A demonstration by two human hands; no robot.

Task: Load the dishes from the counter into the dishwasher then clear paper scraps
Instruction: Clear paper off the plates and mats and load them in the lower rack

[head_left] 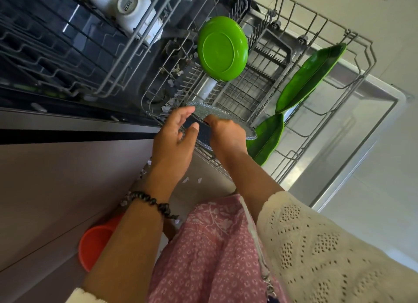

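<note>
At about 7 o'clock, low down, an orange cup sits on the floor, partly hidden by the left arm. That arm wears a dark bead bracelet. Up at 11 o'clock, white cups stand upside down in the upper rack of the dishwasher.

In the middle, the left hand is relaxed, with fingers nearly straight, touching the near edge of a clear glass plate. Just beside it, the right hand is curled around the same plate and grips it. The plate is held over the front edge of the lower rack, which is pulled out.

Small paper scraps lie just below the hands, and more bits lie inside the dishwasher near 12 o'clock.

At 12 o'clock, a round green plate stands on its edge in the lower rack. Toward 2 o'clock, a long green leaf-shaped dish leans up in the rack, and a second green leaf dish stands just right of the right hand.
</note>
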